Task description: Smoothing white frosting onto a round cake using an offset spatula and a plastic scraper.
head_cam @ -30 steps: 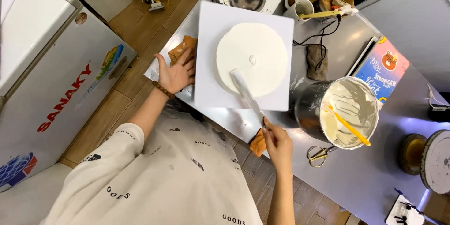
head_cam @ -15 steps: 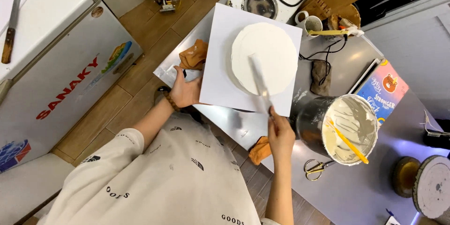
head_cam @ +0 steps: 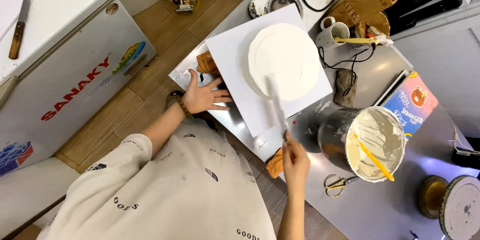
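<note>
A round cake (head_cam: 285,60) coated in smooth white cream sits on a white square board (head_cam: 235,70), upper centre of the frame. The right hand (head_cam: 295,160) is clamped around the handle of a long palette knife (head_cam: 275,101), whose blade runs up from the hand and seems to rest on the cake's lower edge. The left hand (head_cam: 201,95), fingers spread apart, presses the board's left edge.

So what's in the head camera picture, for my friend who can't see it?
A person's right hand holds a long icing spatula across a round white frosted cake on a square white board. Their left hand rests open at the board's edge, and a metal bowl of cream stands beside it.
</note>
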